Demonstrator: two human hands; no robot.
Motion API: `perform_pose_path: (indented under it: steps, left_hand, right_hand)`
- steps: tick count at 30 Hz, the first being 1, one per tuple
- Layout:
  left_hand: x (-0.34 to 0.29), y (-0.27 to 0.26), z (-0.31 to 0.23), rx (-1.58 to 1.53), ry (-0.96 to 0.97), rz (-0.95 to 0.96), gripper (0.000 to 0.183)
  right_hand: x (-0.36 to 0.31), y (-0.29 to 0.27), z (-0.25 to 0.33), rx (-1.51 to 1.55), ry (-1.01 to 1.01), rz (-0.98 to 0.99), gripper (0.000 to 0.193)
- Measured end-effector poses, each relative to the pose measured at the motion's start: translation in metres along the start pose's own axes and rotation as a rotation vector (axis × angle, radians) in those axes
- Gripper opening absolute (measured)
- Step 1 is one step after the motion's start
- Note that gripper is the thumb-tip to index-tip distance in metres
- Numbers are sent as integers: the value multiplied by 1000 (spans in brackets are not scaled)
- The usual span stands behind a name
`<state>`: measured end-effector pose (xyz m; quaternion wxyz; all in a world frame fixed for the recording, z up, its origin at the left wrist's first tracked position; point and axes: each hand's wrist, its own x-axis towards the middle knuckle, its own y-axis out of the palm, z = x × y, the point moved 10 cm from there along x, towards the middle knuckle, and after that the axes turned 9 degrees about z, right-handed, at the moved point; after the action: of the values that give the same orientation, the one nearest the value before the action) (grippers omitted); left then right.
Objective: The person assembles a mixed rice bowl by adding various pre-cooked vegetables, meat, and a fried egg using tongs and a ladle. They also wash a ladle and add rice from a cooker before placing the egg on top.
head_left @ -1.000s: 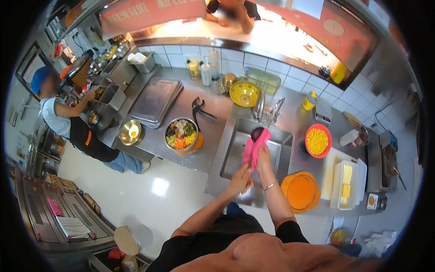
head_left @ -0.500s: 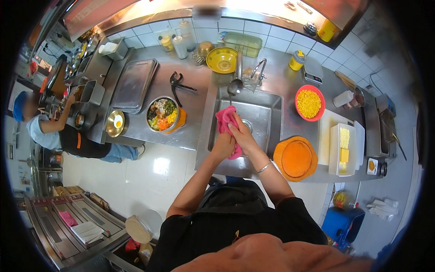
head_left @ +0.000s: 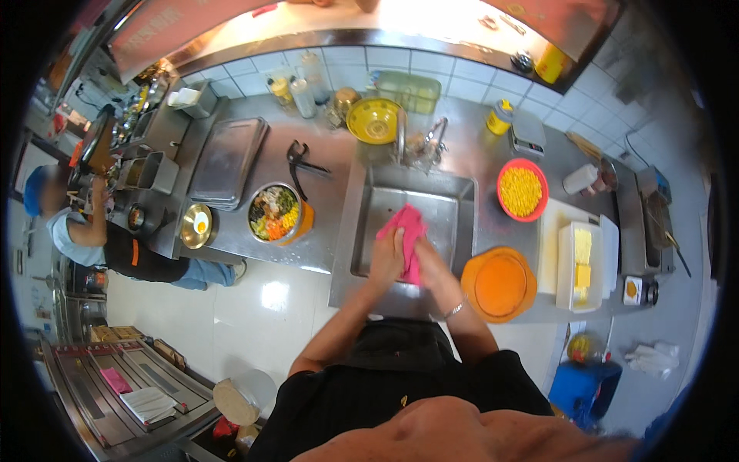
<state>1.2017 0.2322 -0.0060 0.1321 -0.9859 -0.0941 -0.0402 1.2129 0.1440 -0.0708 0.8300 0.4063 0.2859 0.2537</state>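
Observation:
A pink cloth (head_left: pixel 408 223) hangs over the front part of the steel sink (head_left: pixel 375 192), gathered between both my hands. My left hand (head_left: pixel 387 258) is closed round its left side. My right hand (head_left: pixel 431 266), a bit blurred, has its fingers closed on the right side; a silvery bracelet circles that wrist. Behind the sink stands a metal tap (head_left: pixel 437 132). Right of the sink, close to my right forearm, lies an orange round dish on a wooden board (head_left: pixel 500 285).
Left on the counter stand a bowl of mixed vegetables (head_left: pixel 275 212), black tongs (head_left: pixel 304 160) and a brass bowl with an egg (head_left: pixel 198 226). To the right are a red bowl of corn (head_left: pixel 522 190) and a white tub of yellow blocks (head_left: pixel 579 266). A co-worker (head_left: pixel 123 246) stands far left.
The twisted cloth is now spread more loosely, and my hands have drawn apart and slightly lower. The view has shifted a little; the co-worker's arm has moved.

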Motion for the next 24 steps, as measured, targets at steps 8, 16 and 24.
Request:
perform_pose_path:
  steps: [8,16,24]
  left_hand:
    - [-6,22,-35,228,86,234,43]
    - [-5,-6,-19,-282,-151,47,34]
    - [-10,30,45,-1149,-479,-61,25]
  right_hand:
    - [-14,8,58,-1076,-564,-253,37]
    - [-26,66,64,-1612,-529,-134,21]
    - [-24,82,49,-2141,-414,10,28]
